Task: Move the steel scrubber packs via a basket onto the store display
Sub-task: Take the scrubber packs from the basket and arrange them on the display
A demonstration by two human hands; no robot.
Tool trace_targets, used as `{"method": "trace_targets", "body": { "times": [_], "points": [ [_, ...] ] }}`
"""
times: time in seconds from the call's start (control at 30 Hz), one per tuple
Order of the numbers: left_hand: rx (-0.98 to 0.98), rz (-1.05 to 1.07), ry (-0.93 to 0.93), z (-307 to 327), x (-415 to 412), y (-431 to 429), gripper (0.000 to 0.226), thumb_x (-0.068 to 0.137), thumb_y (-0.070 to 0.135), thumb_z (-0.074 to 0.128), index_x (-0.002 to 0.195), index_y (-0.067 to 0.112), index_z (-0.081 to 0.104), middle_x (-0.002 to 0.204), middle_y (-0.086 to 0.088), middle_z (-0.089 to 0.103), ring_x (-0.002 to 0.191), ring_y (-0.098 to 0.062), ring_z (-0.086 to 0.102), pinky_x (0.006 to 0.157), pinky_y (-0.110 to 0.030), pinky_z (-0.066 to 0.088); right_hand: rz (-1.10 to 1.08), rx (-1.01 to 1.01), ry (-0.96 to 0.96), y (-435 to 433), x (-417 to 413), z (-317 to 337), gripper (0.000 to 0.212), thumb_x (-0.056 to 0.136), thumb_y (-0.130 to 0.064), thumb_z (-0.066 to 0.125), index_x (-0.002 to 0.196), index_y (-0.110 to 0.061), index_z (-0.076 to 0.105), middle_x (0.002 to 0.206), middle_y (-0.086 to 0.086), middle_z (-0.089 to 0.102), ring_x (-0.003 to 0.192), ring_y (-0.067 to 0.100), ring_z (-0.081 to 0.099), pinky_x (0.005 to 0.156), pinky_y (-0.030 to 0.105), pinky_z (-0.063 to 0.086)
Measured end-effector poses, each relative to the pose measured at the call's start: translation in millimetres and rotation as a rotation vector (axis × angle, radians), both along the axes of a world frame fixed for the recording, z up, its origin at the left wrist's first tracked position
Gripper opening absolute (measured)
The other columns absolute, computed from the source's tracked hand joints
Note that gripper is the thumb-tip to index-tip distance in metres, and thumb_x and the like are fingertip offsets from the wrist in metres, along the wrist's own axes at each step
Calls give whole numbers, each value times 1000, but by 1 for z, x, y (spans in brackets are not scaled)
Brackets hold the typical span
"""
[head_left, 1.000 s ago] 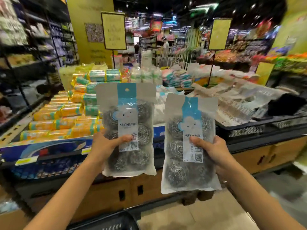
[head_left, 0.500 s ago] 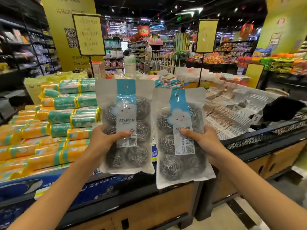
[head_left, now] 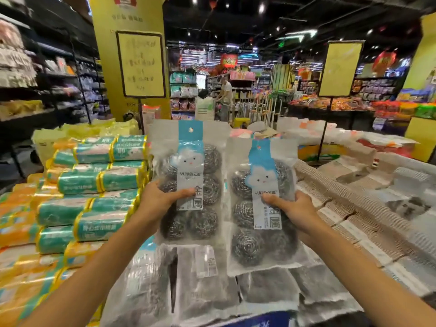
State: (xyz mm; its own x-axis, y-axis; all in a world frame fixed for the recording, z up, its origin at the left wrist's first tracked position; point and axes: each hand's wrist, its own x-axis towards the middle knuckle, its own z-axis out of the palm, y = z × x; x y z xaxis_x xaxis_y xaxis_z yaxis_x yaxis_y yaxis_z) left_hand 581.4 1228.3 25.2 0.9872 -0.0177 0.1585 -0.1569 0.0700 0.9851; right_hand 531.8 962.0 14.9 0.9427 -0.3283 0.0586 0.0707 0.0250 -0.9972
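Thumb and fingers (head_left: 186, 192) of the left hand (head_left: 158, 201) grasp 1 steel scrubber pack (head_left: 191, 166) upright. The right hand (head_left: 295, 208) grasps a 2nd pack (head_left: 247, 246) just beside it, above flat scrubber packs (head_left: 200, 279) on the display, right of stacked green rolls (head_left: 94, 204).

you get bright, even light up close from small white ceiling spotlights (head_left: 261, 7) set in a dark ceiling (head_left: 330, 10); far shop aisles (head_left: 226, 74) blur, and the edges bow and smear.
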Motion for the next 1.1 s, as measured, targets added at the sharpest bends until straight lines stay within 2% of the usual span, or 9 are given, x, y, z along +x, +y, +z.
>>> {"method": "trace_targets", "body": {
  "times": [0.1,0.27,0.43,0.5,0.57,0.63,0.77,0.93,1.1],
  "points": [
    [-18,8,19,-4,43,-3,30,68,-3,75,93,11,66,69,5,73,64,-9,70,56,-21,56,21,42,35,-6,52,3,45,64,-13,82,102,-6,60,88,12,73,76,24,72,67,36,58],
    [-22,43,76,-1,119,-6,36,68,0,78,102,6,66,80,-2,75,69,-15,72,55,-26,57,76,77,42,-8,135,16,23,74,-2,75,93,-5,63,75,8,69,51,11,67,44,22,53],
    [-3,98,125,9,204,-14,24,69,2,80,90,2,69,80,-6,74,66,-13,71,48,-24,54,116,95,123,-18,228,25,33,75,-8,77,101,0,58,74,9,69,52,14,67,42,23,51],
    [16,141,148,5,248,-17,28,64,11,86,83,4,66,76,-7,73,68,-17,70,57,-31,58,127,84,144,-24,273,22,36,75,-11,77,100,-2,54,79,9,67,61,18,67,51,26,53],
    [41,144,206,2,276,-20,62,48,24,93,97,-1,65,89,-12,71,80,-26,68,74,-49,56,130,76,158,-26,304,17,42,75,-15,78,101,-6,46,89,9,63,80,24,64,75,37,54],
    [27,126,251,-14,319,-23,78,40,26,94,106,-2,64,98,-16,71,87,-30,68,79,-53,55,135,56,191,-32,345,7,56,68,-21,83,106,-5,45,102,13,61,97,30,62,91,45,50],
    [126,132,373,-48,377,-24,63,47,34,92,99,5,70,96,-10,74,88,-23,71,82,-39,56,194,-9,330,-49,431,-45,130,23,-51,94,133,-3,45,125,15,60,105,32,63,87,47,53],
    [142,104,446,-84,429,-31,34,63,20,86,91,8,71,89,-10,74,78,-22,72,71,-33,58,159,29,463,-40,481,-70,57,70,-16,81,116,8,57,96,22,69,73,27,65,59,33,53],
    [201,145,419,-116,465,-44,40,61,17,88,96,14,69,94,-6,73,80,-18,71,71,-33,58,118,-23,495,-39,512,-103,65,74,-16,80,124,7,45,98,18,62,68,22,60,42,21,47]
  ]
}}
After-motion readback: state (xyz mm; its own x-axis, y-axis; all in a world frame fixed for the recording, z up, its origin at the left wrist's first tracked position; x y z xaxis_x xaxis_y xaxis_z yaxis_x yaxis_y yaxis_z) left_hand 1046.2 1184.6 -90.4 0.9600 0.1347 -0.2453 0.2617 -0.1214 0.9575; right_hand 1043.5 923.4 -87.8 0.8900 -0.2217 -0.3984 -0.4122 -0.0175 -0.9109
